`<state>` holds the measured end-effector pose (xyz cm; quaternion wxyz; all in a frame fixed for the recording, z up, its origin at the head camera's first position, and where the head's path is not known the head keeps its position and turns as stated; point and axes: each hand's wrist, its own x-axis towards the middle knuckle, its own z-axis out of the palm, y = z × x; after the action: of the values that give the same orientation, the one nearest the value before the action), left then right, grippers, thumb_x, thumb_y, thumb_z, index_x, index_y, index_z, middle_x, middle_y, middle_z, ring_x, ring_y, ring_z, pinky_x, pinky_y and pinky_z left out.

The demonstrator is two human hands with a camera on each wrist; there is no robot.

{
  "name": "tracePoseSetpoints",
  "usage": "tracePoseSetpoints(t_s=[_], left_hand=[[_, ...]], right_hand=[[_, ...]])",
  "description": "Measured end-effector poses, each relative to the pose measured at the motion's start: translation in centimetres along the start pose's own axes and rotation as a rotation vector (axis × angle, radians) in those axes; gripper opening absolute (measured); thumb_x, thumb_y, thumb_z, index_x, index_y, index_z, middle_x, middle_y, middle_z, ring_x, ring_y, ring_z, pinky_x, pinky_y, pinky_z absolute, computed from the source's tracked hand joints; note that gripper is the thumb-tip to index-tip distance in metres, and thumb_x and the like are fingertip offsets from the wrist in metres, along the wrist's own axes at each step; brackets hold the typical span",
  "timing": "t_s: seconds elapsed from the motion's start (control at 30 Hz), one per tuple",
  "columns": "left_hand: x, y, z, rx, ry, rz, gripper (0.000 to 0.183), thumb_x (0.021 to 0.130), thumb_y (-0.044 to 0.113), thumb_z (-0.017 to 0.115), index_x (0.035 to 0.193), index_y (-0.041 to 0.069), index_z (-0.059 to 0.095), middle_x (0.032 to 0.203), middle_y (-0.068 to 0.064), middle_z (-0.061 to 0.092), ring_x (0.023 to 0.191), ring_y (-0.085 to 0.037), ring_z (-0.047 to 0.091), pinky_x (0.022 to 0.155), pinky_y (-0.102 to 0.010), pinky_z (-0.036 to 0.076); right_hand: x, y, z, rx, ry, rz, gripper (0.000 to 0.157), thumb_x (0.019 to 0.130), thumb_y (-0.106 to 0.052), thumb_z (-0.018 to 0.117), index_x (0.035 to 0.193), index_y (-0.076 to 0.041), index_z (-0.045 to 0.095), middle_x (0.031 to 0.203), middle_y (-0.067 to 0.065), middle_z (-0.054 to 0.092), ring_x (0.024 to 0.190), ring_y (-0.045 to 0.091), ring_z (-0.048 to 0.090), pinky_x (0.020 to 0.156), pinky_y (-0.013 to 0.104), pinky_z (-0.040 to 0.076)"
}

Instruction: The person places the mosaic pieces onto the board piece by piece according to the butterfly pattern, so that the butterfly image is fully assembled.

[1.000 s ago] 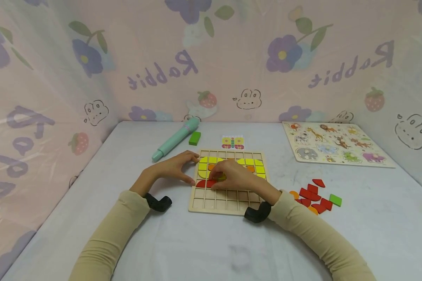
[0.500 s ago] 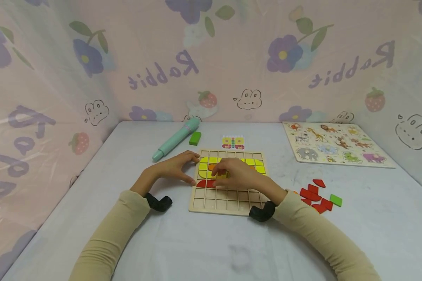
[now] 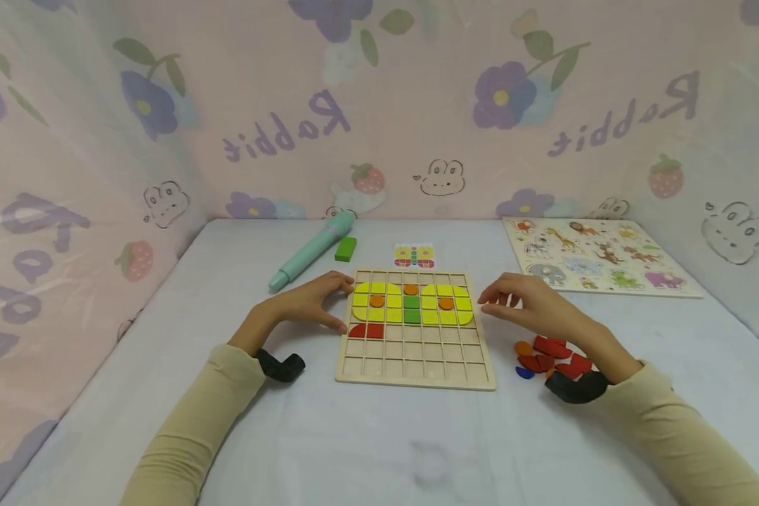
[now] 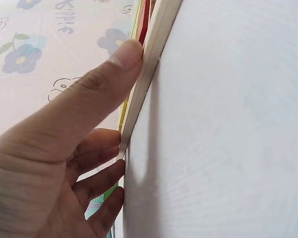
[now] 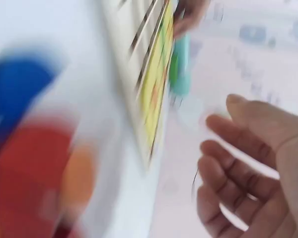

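A wooden grid board (image 3: 414, 372) lies mid-table. Yellow tiles (image 3: 377, 288), orange rounds and two green squares fill its upper rows, with two red pieces (image 3: 367, 331) at the left below them. Against the board's left edge rests my left hand (image 3: 308, 303); its thumb (image 4: 97, 91) and fingertips touch the side in the left wrist view. My right hand (image 3: 537, 303) is in the air just right of the board, fingers loosely bent and holding nothing. Partly beneath that wrist lies a pile of loose red pieces (image 3: 540, 362), with orange and blue ones.
Behind the board lies a small butterfly pattern card (image 3: 414, 256). A green block (image 3: 345, 249) and a mint-coloured tube (image 3: 312, 253) are at the back left. An animal puzzle board (image 3: 597, 256) occupies the back right.
My right hand has left the red pieces on the board and moved right, past the board's edge. The left hand stays at the left edge. The head view has shifted slightly.
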<state>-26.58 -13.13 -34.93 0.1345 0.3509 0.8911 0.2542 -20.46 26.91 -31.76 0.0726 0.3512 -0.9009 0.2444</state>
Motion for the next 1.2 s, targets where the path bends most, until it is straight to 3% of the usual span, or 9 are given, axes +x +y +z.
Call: tracePoseSetpoints(t_s=[0.1,0.2,0.43,0.57,0.8,1.0,1.13,1.2], left_hand=[[0.0,-0.1,0.0,0.007,0.000,-0.014,0.076,0.071,0.040,0.079,0.131,0.006,0.047,0.144,-0.006,0.035,0.135,-0.021,0.027,0.113,-0.039,0.022],[-0.1,0.1,-0.1,0.000,-0.002,-0.009,0.076,0.071,0.038,0.080,0.131,0.005,0.047,0.143,-0.007,0.036,0.135,-0.023,0.027,0.113,-0.040,0.022],[-0.1,0.3,-0.2,0.000,-0.008,-0.019,0.076,0.071,0.038,0.080,0.131,0.005,0.047,0.144,-0.007,0.036,0.136,-0.023,0.027,0.113,-0.040,0.022],[-0.1,0.2,-0.1,-0.001,-0.008,-0.014,0.076,0.071,0.039,0.080,0.131,0.005,0.047,0.144,-0.007,0.036,0.136,-0.023,0.027,0.113,-0.040,0.021],[0.0,0.2,-0.1,-0.006,-0.003,-0.006,0.077,0.071,0.039,0.080,0.131,0.005,0.047,0.144,-0.007,0.036,0.136,-0.023,0.027,0.113,-0.040,0.021],[0.0,0.1,-0.1,-0.009,0.000,-0.006,0.076,0.070,0.039,0.080,0.130,0.005,0.047,0.143,-0.007,0.036,0.136,-0.022,0.027,0.113,-0.040,0.021],[0.0,0.0,-0.1,-0.002,0.000,-0.007,0.076,0.070,0.039,0.080,0.130,0.006,0.047,0.143,-0.006,0.036,0.136,-0.022,0.027,0.113,-0.040,0.022],[0.0,0.0,0.0,0.002,-0.001,-0.006,0.076,0.070,0.040,0.080,0.130,0.006,0.047,0.143,-0.007,0.036,0.135,-0.022,0.027,0.113,-0.040,0.022]], right_hand=[[-1.9,2.0,-1.0,-0.028,0.048,-0.015,0.017,0.079,-0.005,0.073,0.095,-0.009,0.069,0.083,-0.012,0.062,0.071,0.002,0.050,0.061,0.019,0.048],[-3.7,3.2,-2.2,-0.029,0.042,0.024,0.020,0.078,-0.001,0.071,0.097,-0.007,0.068,0.088,-0.005,0.065,0.073,0.001,0.051,0.063,0.019,0.050],[-7.0,5.4,-4.1,0.079,-0.090,0.172,0.029,0.084,-0.006,0.068,0.112,-0.007,0.061,0.104,0.006,0.061,0.083,0.007,0.053,0.071,0.020,0.051],[-8.2,6.5,-4.7,0.162,-0.175,0.195,0.036,0.085,-0.007,0.065,0.120,-0.007,0.057,0.109,0.009,0.059,0.090,0.011,0.053,0.074,0.021,0.050],[-9.1,7.6,-4.7,0.240,-0.256,0.187,0.034,0.087,-0.006,0.062,0.121,-0.008,0.057,0.115,0.008,0.057,0.098,0.007,0.052,0.077,0.021,0.049],[-8.8,7.6,-4.2,0.144,-0.202,0.236,0.025,0.084,-0.006,0.067,0.107,-0.006,0.061,0.095,0.003,0.059,0.083,0.008,0.053,0.071,0.018,0.049],[-8.4,7.5,-4.0,0.057,-0.173,0.354,0.023,0.082,-0.019,0.071,0.099,-0.008,0.060,0.080,-0.003,0.056,0.070,0.008,0.049,0.062,0.018,0.046],[-8.4,7.6,-3.9,0.019,-0.160,0.374,0.026,0.081,-0.022,0.073,0.098,-0.007,0.059,0.079,-0.003,0.054,0.069,0.008,0.047,0.060,0.019,0.044]])
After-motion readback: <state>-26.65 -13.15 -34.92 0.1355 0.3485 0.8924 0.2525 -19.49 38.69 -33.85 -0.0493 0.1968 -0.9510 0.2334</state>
